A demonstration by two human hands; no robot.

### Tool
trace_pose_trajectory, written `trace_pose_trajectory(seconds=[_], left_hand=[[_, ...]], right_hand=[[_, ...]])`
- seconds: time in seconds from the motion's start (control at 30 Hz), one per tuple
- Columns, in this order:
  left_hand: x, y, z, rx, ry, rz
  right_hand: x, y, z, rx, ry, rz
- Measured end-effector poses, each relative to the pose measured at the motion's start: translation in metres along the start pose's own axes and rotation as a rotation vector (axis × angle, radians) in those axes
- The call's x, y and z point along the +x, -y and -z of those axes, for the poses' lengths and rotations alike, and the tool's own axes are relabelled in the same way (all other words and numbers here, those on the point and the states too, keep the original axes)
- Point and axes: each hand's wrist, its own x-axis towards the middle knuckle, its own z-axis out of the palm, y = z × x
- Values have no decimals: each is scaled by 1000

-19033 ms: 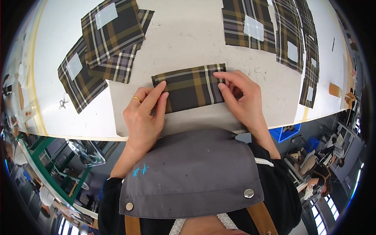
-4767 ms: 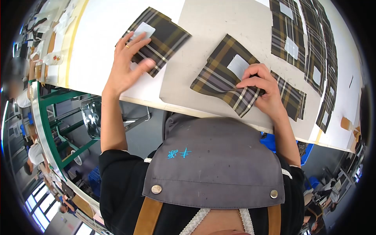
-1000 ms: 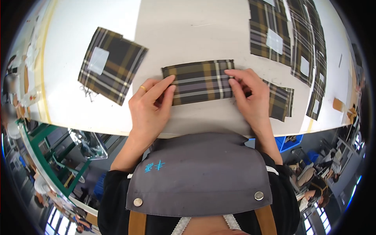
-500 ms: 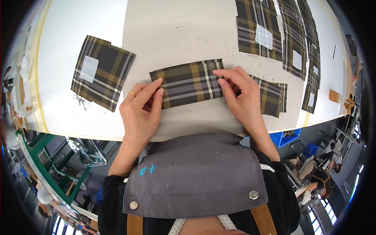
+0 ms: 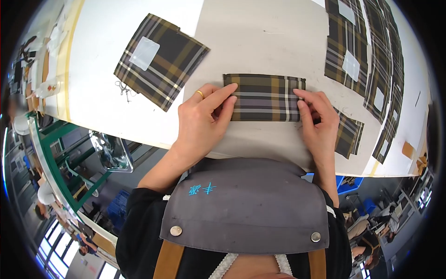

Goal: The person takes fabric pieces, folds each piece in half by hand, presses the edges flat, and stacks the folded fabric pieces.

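A folded rectangle of plaid fabric in black, olive, grey and white lies on the grey table covering in front of me. My left hand pinches its left edge between thumb and fingers; a gold ring is on one finger. At the opposite short edge, my right hand grips the cloth with thumb and fingertips. Partly behind that hand lies a small plaid pile. Up to the left rests a larger plaid piece, which bears a whitish translucent patch and has loose threads beside it.
Rows of plaid pieces with pale patches run along the right of the table. A brown scrap lies near the right edge. Below the table are a green frame and a blue crate. Other people are in the background.
My view has turned, so table and cloth pieces appear shifted to the right. The fabric between my hands now looks level rather than tilted. Both hands still pinch its edges.
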Motion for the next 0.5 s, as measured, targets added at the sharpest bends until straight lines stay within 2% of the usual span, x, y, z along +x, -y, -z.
trace_pose_trajectory(seconds=[0.5], left_hand=[[0,-2,2,30,13,18]], right_hand=[[1,0,0,-23,-9,11]])
